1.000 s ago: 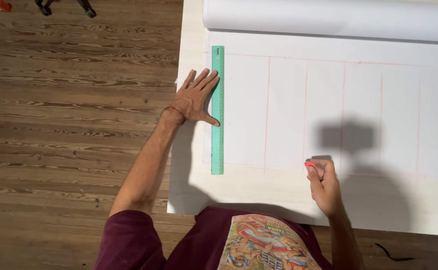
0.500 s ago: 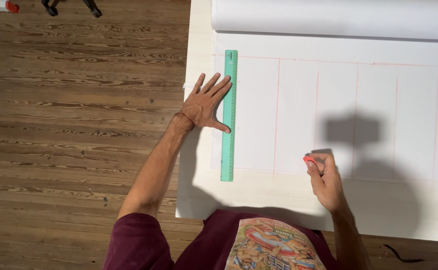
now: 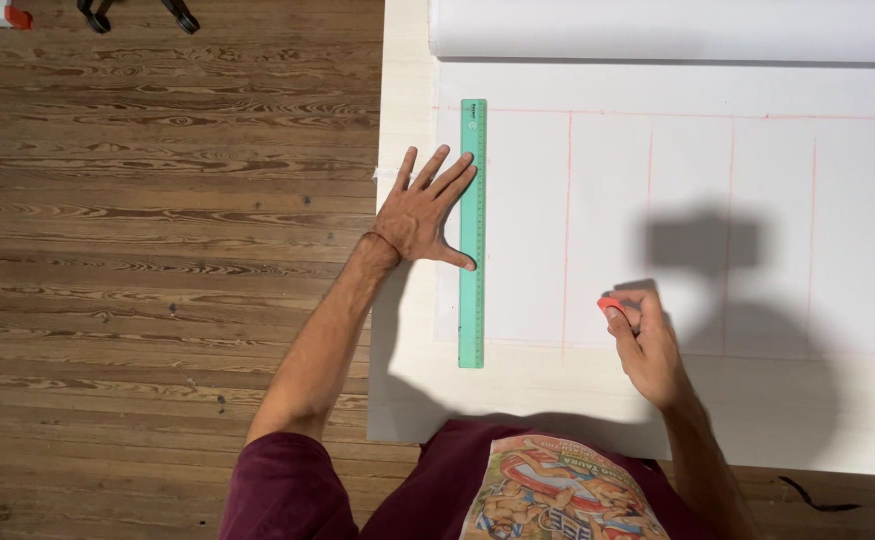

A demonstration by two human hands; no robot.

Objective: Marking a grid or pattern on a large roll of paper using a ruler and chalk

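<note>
Red vertical lines already cross much of the white paper sheet, while the left hand lies flat, fingers spread, beside the long green plastic ruler at the unlined left edge, and the right hand grips a red marker.

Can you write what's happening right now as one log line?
left hand: flat, touching green ruler | right hand: holding red marker | white sheet: red lines

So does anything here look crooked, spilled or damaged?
Nothing stands out. The green ruler lies straight, parallel to the red lines on the white paper, pinned flat by the left hand. The right hand holds a small red marking tool over the paper.
</note>
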